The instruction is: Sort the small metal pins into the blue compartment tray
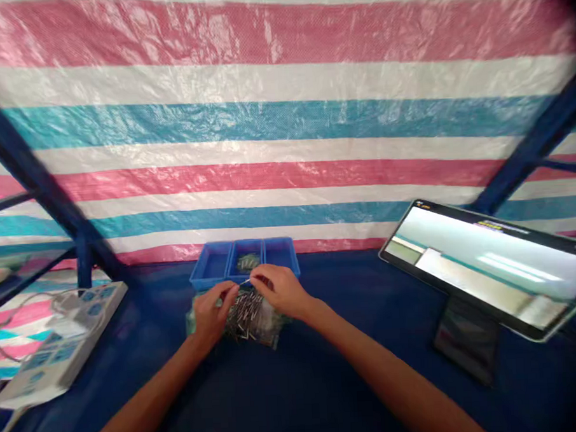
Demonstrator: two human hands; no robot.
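Pinching a slim piece (244,282) fingertip-tight in left hand (210,312) and right hand (282,290). Hovering near metal pins (247,312) and blue tray (214,260).

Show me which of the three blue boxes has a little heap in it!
The middle box: a small greenish heap shows inside. The left box and right box show only blue where visible.

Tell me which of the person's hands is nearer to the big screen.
Right. The right hand is to the screen's left in the picture, apart from it; the left hand is farther left.
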